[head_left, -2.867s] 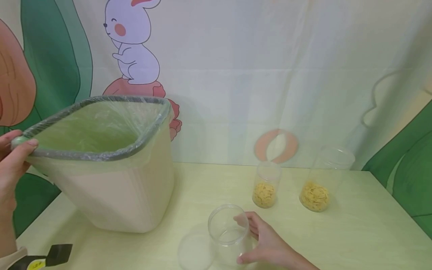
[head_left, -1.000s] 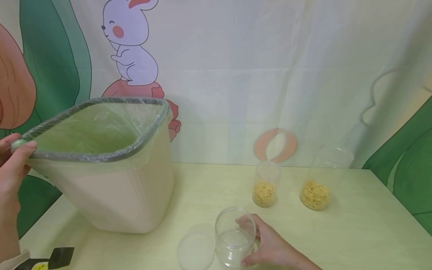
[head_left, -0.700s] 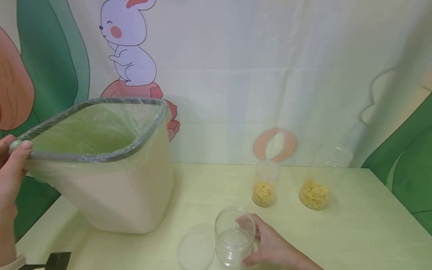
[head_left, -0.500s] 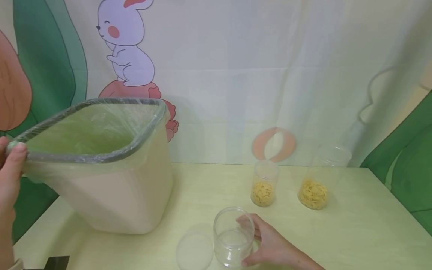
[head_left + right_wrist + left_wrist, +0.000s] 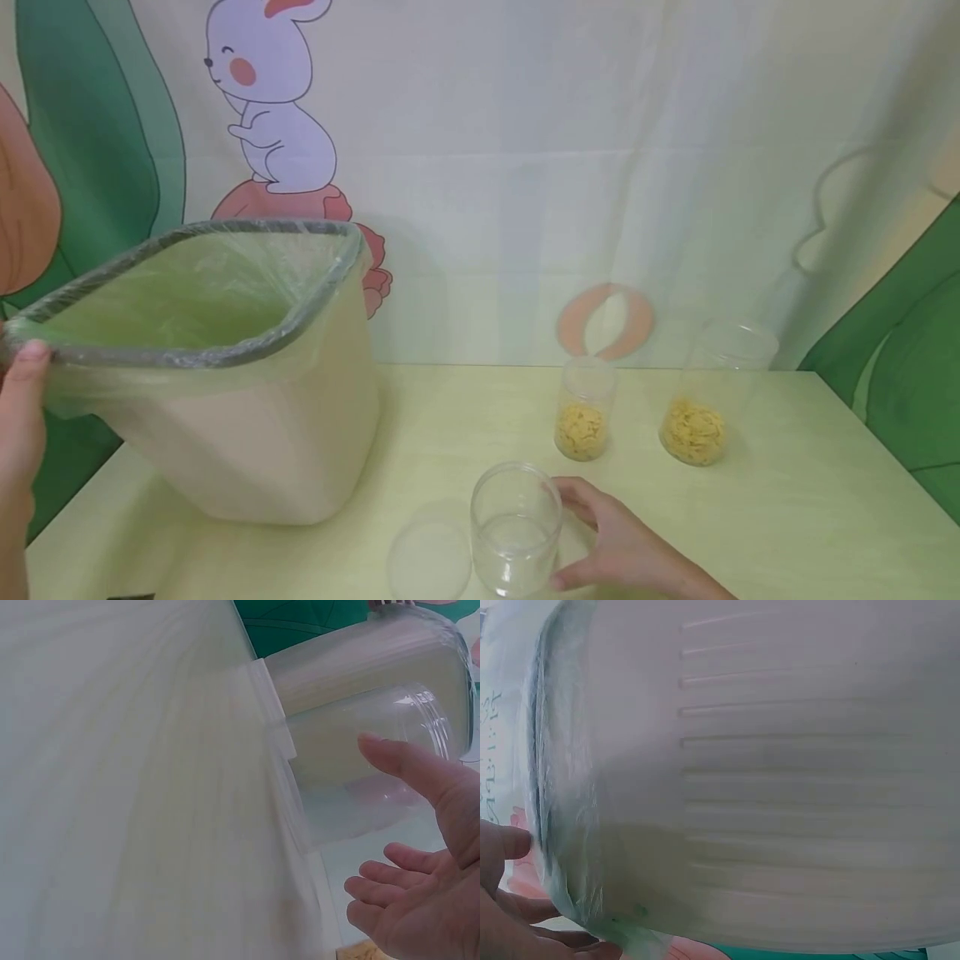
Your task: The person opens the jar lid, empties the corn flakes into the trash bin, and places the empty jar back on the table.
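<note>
Left hand (image 5: 18,425) grips bin (image 5: 247,450) by rim (image 5: 202,358); right hand (image 5: 618,546) spread, holding nothing, beside clear jar (image 5: 516,537) upright on worktop (image 5: 465,417). Careless nudge could tip jar; hard pull could topple bin.

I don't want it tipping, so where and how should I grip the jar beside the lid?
Probably round the middle of the jar, from the right, thumb in front, fingers behind: it stands upright, its wall is round, the lid lies on its left, and the right hand is at its right.
</note>
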Demonstrator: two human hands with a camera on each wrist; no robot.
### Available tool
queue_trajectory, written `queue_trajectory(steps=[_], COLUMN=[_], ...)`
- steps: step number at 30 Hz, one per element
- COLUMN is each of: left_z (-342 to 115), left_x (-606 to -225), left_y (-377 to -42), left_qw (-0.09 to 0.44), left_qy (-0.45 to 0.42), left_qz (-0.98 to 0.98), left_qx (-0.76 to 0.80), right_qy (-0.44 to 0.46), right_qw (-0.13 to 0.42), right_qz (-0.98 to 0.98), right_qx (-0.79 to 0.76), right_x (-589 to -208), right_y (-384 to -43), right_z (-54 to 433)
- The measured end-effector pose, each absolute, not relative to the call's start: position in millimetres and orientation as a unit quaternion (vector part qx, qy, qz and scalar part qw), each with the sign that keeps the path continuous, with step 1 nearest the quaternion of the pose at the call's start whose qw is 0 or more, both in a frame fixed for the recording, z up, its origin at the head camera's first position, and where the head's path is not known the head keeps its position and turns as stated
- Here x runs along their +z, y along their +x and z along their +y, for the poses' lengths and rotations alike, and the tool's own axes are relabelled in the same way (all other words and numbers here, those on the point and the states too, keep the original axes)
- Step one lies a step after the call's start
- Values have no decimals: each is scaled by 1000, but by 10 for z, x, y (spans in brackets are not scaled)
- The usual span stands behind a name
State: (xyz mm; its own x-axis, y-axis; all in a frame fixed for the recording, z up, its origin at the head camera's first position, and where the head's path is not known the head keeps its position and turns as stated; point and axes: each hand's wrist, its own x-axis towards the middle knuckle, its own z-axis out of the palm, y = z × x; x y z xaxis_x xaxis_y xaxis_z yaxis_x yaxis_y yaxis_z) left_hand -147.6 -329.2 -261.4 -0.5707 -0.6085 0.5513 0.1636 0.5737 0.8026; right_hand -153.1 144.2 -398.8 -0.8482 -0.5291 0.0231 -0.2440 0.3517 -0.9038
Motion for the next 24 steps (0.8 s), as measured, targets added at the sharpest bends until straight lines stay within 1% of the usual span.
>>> queue_trajectory(steps=[5,8,11,13,15,16,18,22,24], left_z=[-3140,-3111,-3114,-3143,-3178,-3208,-3264,-3319,-3298], left_x=[-2597,-2641,-2666,-2700,-2736,-2769,-2837,-2917,-2925], left_y=[-1361,-1329,-1314,-1328,-1342,-1356,-1391,-1422,-1409], left_qw=[451,480,454,447,425,429,457,470,467], left_qy=[153,151,186,207,230,229,205,177,177], left_qz=[-769,-763,-761,-757,-755,-753,-747,-736,-731], left_qx=[-427,-406,-424,-430,-443,-442,-437,-454,-464], right_qy=[-254,-253,-251,-244,-238,-234,-226,-219,-217], right_qw=[121,113,105,104,102,101,101,93,87], right_qz=[817,824,826,828,829,830,832,835,835], right_qx=[-503,-495,-494,-495,-496,-496,-496,-496,-498], right_x=[-3957,-3943,-3935,-3926,-3915,-3907,-3890,-3866,-3862], right_y=[-1530,-1530,-1535,-1536,-1537,-1536,-1537,-1537,-1538], right_z=[1494,1530,1566,1587,1607,1616,1637,1679,1698])
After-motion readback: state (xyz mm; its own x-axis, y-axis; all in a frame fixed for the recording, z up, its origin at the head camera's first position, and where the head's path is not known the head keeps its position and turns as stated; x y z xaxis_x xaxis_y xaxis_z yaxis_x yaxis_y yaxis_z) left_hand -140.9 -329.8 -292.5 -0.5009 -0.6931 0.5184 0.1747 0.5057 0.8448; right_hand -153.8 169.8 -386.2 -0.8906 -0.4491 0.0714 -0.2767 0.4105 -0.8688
